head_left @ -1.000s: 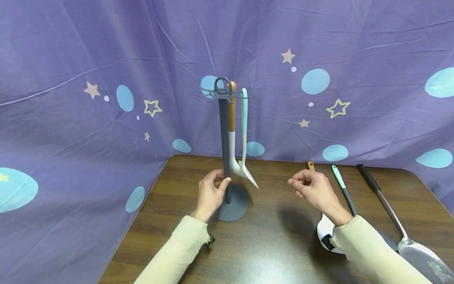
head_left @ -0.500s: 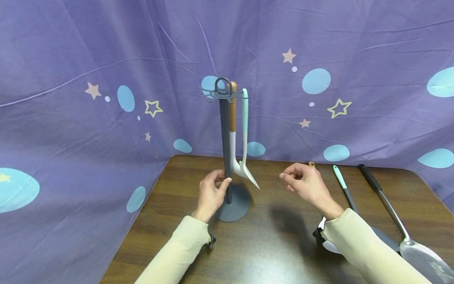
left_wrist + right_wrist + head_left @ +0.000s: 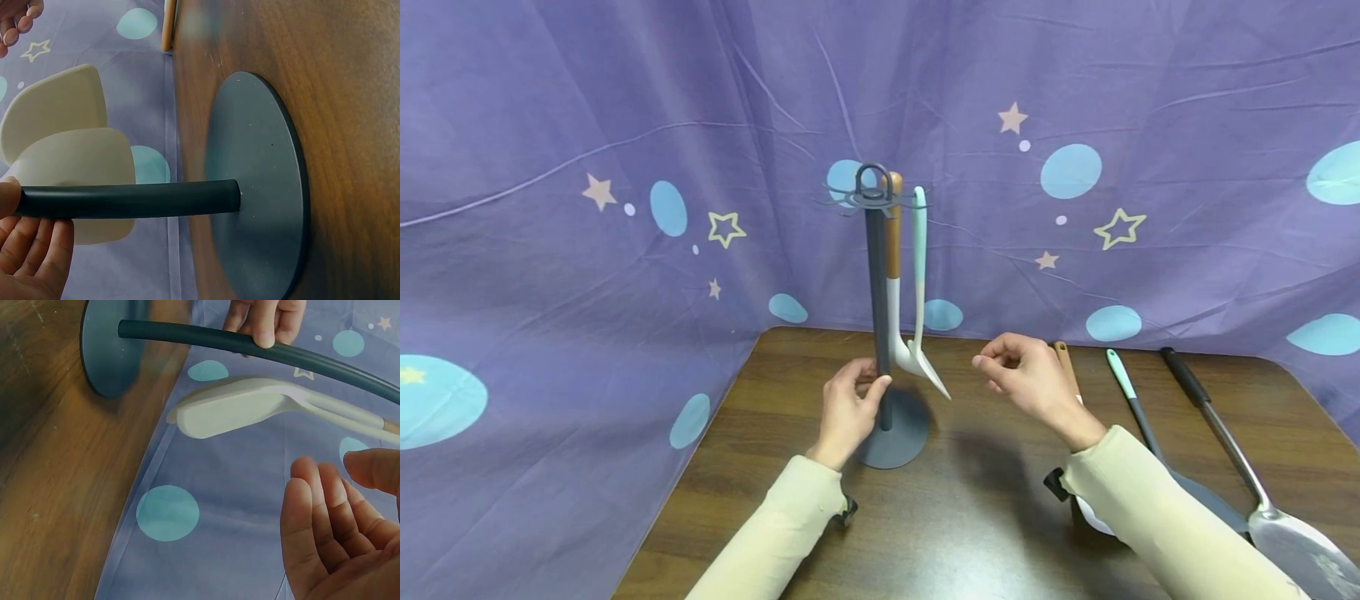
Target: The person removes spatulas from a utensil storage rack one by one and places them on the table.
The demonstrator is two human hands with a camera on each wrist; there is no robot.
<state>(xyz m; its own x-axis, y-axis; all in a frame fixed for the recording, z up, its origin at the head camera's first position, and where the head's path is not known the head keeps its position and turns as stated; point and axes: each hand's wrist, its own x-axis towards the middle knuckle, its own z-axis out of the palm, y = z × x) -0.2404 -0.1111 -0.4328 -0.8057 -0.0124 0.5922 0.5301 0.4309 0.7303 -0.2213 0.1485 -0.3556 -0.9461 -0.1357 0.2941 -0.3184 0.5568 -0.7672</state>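
My left hand grips the lower post of a dark grey utensil stand, thumb on the near side. From the stand's hooks hang a brown-handled white utensil and a mint-handled white turner. Their pale heads sit side by side behind the post, as the turner shows in the left wrist view. My right hand hovers to the right of them, fingers loosely bent and holding nothing. In the right wrist view, a gap separates the thumb from the fingers.
On the table's right side lie a mint-handled dark turner, a black-handled steel spatula and a brown-handled white utensil, partly hidden by the right arm. A purple patterned curtain hangs right behind the table.
My right hand has moved left and slightly up, closer to the hanging utensils. My left hand keeps its grip on the post, and the stand has stayed in place.
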